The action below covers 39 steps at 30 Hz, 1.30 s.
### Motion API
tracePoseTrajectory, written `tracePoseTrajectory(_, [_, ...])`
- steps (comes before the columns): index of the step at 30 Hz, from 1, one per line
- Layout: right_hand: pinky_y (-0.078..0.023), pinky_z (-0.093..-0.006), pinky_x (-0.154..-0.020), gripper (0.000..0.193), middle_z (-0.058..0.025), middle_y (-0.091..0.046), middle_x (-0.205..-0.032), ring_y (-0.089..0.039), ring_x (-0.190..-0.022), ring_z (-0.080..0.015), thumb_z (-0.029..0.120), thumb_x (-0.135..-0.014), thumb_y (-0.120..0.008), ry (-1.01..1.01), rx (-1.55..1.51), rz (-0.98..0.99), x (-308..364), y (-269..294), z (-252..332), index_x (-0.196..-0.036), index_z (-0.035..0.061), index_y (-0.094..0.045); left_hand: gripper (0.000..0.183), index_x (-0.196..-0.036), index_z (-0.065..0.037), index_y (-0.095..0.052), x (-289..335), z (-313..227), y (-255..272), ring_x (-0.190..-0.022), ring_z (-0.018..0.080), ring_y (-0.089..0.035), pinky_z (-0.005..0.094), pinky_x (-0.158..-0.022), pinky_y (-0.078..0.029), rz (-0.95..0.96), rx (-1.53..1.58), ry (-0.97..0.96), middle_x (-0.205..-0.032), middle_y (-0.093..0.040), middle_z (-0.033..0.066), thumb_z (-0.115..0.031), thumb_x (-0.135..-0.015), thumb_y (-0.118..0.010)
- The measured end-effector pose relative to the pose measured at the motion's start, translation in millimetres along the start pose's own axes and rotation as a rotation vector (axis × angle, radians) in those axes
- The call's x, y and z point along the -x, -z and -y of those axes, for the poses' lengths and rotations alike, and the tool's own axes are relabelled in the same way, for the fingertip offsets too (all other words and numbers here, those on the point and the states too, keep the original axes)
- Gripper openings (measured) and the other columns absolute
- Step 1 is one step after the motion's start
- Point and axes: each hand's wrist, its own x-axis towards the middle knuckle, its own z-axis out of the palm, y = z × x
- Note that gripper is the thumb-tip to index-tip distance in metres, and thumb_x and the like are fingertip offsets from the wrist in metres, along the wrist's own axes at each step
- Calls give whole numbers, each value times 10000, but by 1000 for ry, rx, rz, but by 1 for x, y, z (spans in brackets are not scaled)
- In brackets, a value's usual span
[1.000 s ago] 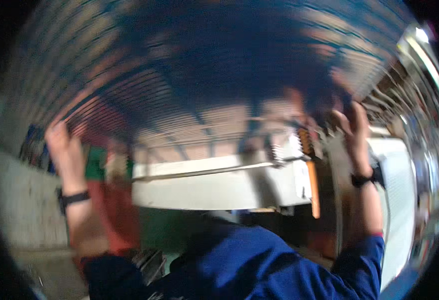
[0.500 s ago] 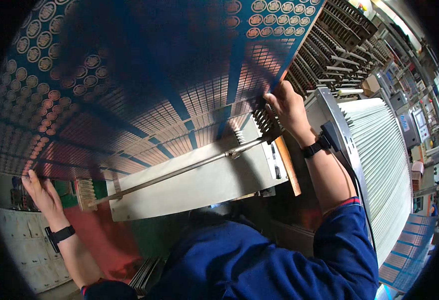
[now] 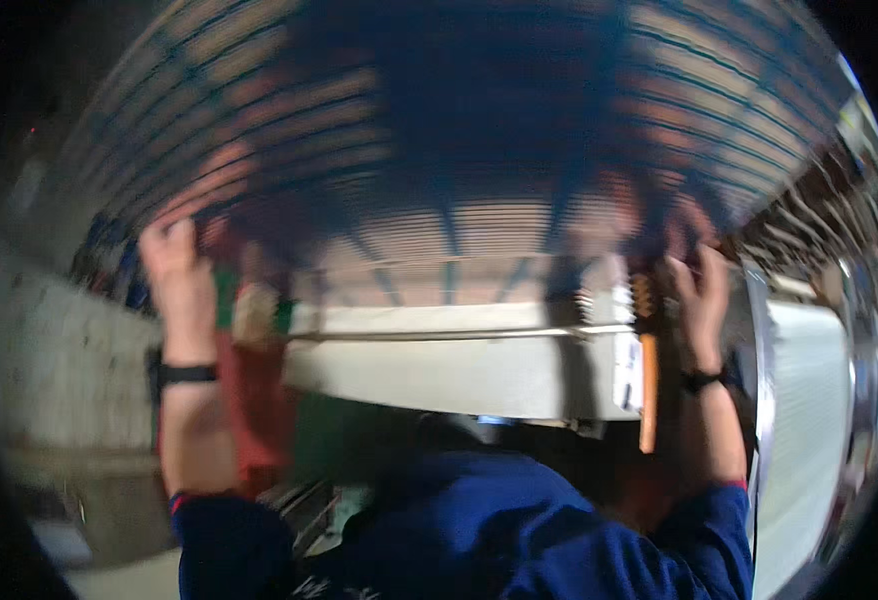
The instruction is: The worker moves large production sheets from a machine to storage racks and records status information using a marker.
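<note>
A large blue circuit board panel (image 3: 499, 120) with copper-coloured patterns spans the top of the view, tilted, and its glossy face mirrors my fingers. At its lower left edge, my left hand (image 3: 177, 270) has its fingers on the panel, closed at the border. My right hand (image 3: 701, 300) is at the lower right edge, thumb and fingers against the panel. Motion blurs both hands and the board, so the exact finger contact is hard to make out. Below the panel runs a thin metal rod (image 3: 459, 335) between toothed holders, over a pale board (image 3: 439, 375).
An orange-brown strip (image 3: 648, 390) stands near my right wrist. Farther right is a rack of pale ribbed sheets (image 3: 809, 400) with a metal edge, and slotted racks (image 3: 809, 220) behind it. Pale cabinets (image 3: 69, 350) stand on the left, beside a red surface (image 3: 257, 410).
The view has swung, so the rod and the panel's lower edge now look nearly level. My left hand appears higher and further right; my right hand appears lower and further right. Both stay at the panel.
</note>
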Motion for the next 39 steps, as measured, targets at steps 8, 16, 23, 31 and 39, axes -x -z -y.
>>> tracePoseTrajectory(8, [-483,-258,-891,415,-74,-670,-1091,-624,-987,-130,33,-959,-656,-155,-442,108,4,24,-41,-1344,-46,-522,315,-1279,-57,-446,10,-16,-9,-1156,196,-538,391,-1017,-450,-3,675,21,-1261,-540,81,-193,-1026,-577])
tracePoseTrajectory(16, [-500,-291,-808,236,-99,-679,-1027,-614,-934,-143,83,-927,-692,-153,-182,182,-8,8,20,-1121,-26,-616,339,-1329,-112,-466,19,-5,-4,-1142,138,-477,341,-969,-403,-16,272,67,-1270,-533,9,-227,-1024,-558])
tracePoseTrajectory(23, [-523,-357,-705,310,-154,-683,-886,-681,-800,-255,170,-875,-753,-220,-247,207,6,-23,-24,-1088,4,-601,421,-1324,-39,-449,3,4,0,-1149,189,-515,352,-1007,-417,3,392,124,-1265,-538,81,-327,-1038,-562])
tracePoseTrajectory(31, [-510,-290,-827,482,-91,-648,-1097,-618,-953,-159,118,-813,-827,-22,-29,-43,5,28,-24,-1223,-10,-610,306,-1279,-104,-509,15,-23,-13,-1116,139,-512,315,-940,-429,-7,492,83,-1235,-554,24,-263,-1026,-576])
tracePoseTrajectory(39, [-482,-237,-783,209,-33,-655,-935,-587,-867,-78,34,-943,-675,-198,-387,227,-7,41,-18,-1138,-28,-628,299,-1262,-87,-489,21,-26,-2,-1106,138,-507,314,-952,-438,-36,596,73,-1199,-549,26,-254,-1028,-572])
